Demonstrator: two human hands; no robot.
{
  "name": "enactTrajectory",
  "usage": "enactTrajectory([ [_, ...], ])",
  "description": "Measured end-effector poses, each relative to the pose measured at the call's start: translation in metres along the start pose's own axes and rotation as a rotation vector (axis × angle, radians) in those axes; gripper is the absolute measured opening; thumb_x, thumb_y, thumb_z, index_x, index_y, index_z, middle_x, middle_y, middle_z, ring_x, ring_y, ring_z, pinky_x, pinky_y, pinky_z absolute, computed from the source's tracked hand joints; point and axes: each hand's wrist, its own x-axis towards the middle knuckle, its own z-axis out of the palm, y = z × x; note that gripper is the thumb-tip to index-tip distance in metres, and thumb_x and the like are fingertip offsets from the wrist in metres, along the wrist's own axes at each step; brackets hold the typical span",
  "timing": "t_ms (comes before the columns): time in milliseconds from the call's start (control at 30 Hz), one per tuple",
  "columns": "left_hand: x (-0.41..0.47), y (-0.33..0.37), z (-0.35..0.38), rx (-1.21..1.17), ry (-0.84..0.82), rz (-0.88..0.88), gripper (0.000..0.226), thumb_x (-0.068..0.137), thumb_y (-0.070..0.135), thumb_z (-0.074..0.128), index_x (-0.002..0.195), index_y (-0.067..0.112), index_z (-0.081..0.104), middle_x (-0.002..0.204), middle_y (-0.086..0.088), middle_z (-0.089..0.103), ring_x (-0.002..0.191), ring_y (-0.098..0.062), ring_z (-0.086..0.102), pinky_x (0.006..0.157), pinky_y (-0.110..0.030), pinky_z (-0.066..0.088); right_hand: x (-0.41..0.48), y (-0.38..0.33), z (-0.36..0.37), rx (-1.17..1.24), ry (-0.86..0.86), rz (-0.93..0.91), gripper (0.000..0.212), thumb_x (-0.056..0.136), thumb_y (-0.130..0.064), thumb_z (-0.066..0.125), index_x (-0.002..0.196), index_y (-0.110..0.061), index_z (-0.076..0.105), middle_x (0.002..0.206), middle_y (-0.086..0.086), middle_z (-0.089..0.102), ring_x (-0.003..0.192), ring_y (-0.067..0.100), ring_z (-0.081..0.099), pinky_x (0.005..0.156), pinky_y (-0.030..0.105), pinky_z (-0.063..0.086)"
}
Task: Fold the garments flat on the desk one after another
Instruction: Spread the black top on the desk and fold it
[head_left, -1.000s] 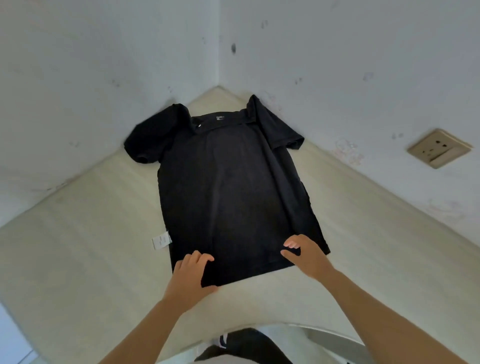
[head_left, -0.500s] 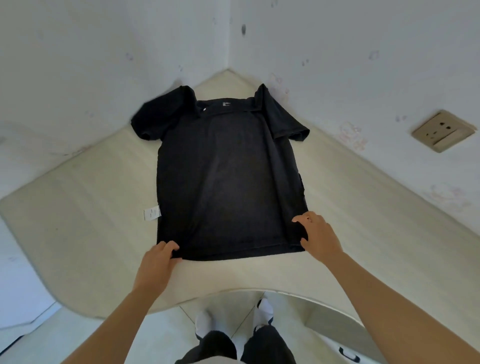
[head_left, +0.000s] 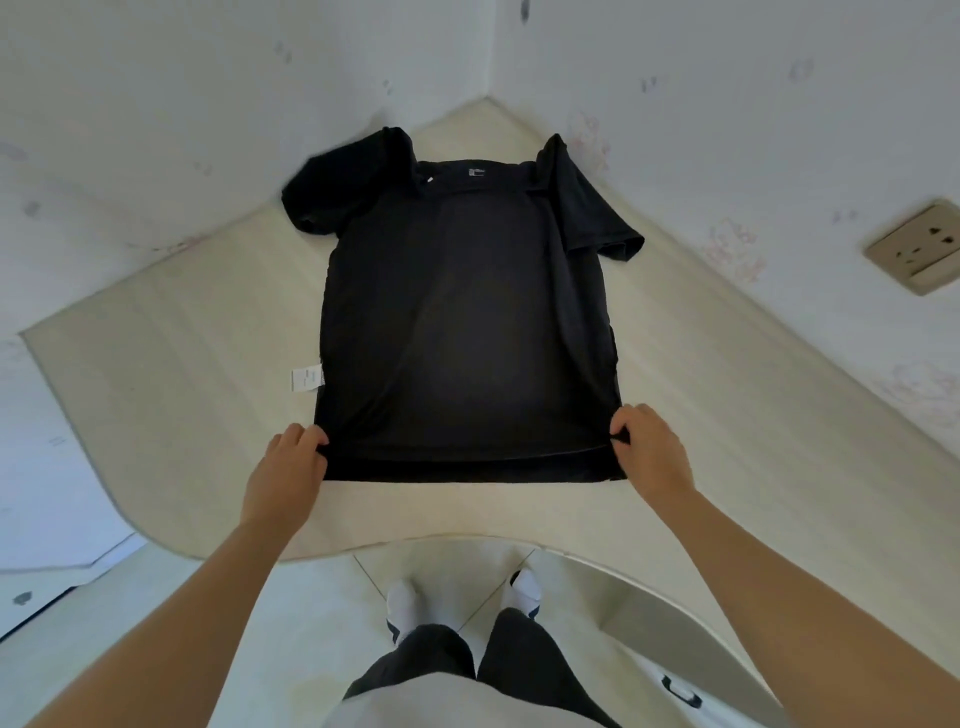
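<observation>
The left hand (head_left: 283, 467) has its fingers curled and pinches the bottom left corner of the black T-shirt (head_left: 467, 322). The right hand (head_left: 652, 457) does the same at the bottom right corner. The shirt lies flat on the pale surface (head_left: 182, 364), with its bottom edge near the person and its collar far away, close to where the two walls meet. Both short sleeves stick out to the sides. A small white tag (head_left: 307, 378) peeks out by the shirt's left edge. A wall socket (head_left: 919, 247) sits on the right wall.
</observation>
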Motion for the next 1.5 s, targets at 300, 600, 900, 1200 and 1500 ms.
enactTrajectory([
  [300, -0.028, -0.010, -0.019, -0.299, 0.230, -0.198, 0.009, 0.094, -0.001, 0.044, 0.096, 0.007, 0.046, 0.107, -0.007, 0.036, 0.069, -0.026, 0.047, 0.067, -0.040, 0.043, -0.036, 0.037, -0.034, 0.062, 0.128, 0.159, 0.042, 0.068, 0.016, 0.050, 0.069, -0.026, 0.052, 0.082, -0.006, 0.046, 0.077, 0.021, 0.048, 0.054, 0.027, 0.033],
  [600, -0.033, -0.015, -0.003, -0.361, 0.106, -0.233, 0.030, 0.085, -0.012, 0.045, 0.095, 0.015, 0.053, 0.102, -0.009, 0.046, 0.078, -0.024, 0.052, 0.067, -0.030, 0.040, -0.044, 0.042, 0.001, 0.425, 0.058, 0.337, 0.035, 0.079, 0.014, 0.060, 0.088, -0.019, 0.067, 0.098, 0.008, 0.065, 0.073, 0.023, 0.063, 0.062, 0.027, 0.046],
  [900, -0.049, -0.034, 0.003, -0.486, 0.187, -0.490, 0.040, 0.071, -0.022, 0.033, 0.088, 0.008, 0.053, 0.102, -0.011, 0.040, 0.086, -0.029, 0.045, 0.084, -0.038, 0.039, -0.048, 0.069, -0.018, -0.132, -0.005, -0.011, 0.056, 0.069, 0.027, 0.044, 0.082, -0.019, 0.072, 0.085, -0.001, 0.050, 0.088, 0.025, 0.044, 0.078, 0.028, 0.034],
  [1200, -0.048, -0.058, -0.021, 0.133, -0.620, -0.280, 0.027, 0.079, 0.015, 0.057, 0.084, 0.036, 0.074, 0.091, 0.009, 0.063, 0.099, -0.017, 0.056, 0.089, -0.029, 0.045, -0.013, 0.060, -0.045, -0.352, -0.904, 0.196, 0.047, 0.084, 0.006, 0.045, 0.106, -0.029, 0.068, 0.123, -0.004, 0.057, 0.115, 0.019, 0.053, 0.093, 0.025, 0.045],
  [1500, 0.026, 0.034, -0.048, -0.092, -0.340, -0.149, 0.022, 0.096, 0.009, 0.045, 0.102, 0.017, 0.064, 0.112, -0.007, 0.057, 0.099, -0.022, 0.056, 0.092, -0.030, 0.043, 0.059, -0.011, -0.056, -0.074, -0.541, 0.048, 0.037, 0.094, 0.001, 0.033, 0.108, -0.017, 0.061, 0.123, 0.009, 0.055, 0.110, 0.026, 0.055, 0.088, 0.027, 0.043],
])
